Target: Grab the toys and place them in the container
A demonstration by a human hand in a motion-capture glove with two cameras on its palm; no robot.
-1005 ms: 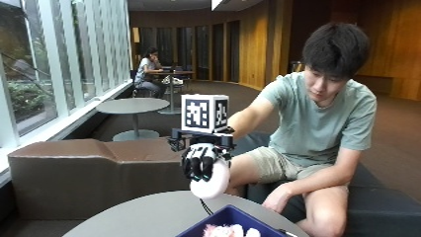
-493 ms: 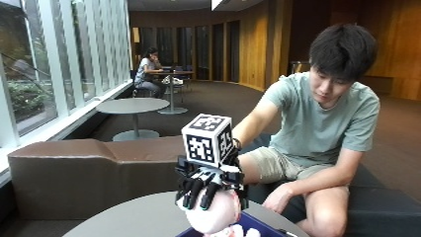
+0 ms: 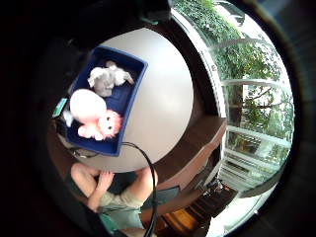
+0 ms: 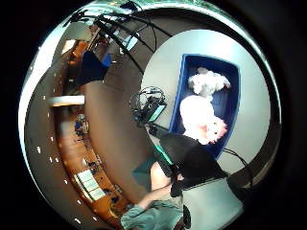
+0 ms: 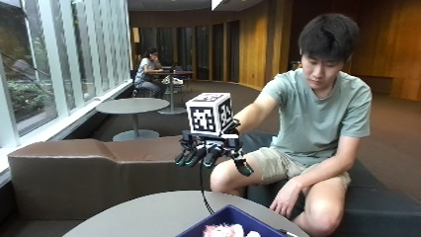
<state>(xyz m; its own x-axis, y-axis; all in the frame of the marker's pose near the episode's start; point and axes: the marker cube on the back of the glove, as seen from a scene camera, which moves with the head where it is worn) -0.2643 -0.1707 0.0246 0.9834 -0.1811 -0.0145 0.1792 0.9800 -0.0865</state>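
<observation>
We see a round grey table [image 5: 151, 215] in front of a person sitting on a dark bench. The person's bare left hand [image 5: 284, 198] rests on a knee. From the little-finger palm camera the tabletop is pale and smooth, with a brown upholstered bench [image 5: 85, 168] running beside it under tall windows.

On the table sits a dark blue rectangular plastic container [image 3: 109, 98]; in the outside view only its near corner shows at the lower edge of the scene. Both palm cameras look straight down into it from well above.

Inside the container lie the toys. The biggest is a pink and white plush toy [image 3: 94, 116] with a rounded pale body and a fluffy pink head, lying toward one end of the container, its pale body against one long wall. We can also see its pink fluff peeking above the container's rim in the outside view. Beside it, toward the other end, lies a smaller grey and white plush toy [image 3: 107, 79], touching or nearly touching the pink one; we cannot say which from here.

The black-gloved right hand [image 5: 207, 153] hangs in the air above the table, well apart from the container and the toys. Its fingers [image 5: 194, 157] point downward, spread and relaxed, and they hold nothing.
</observation>
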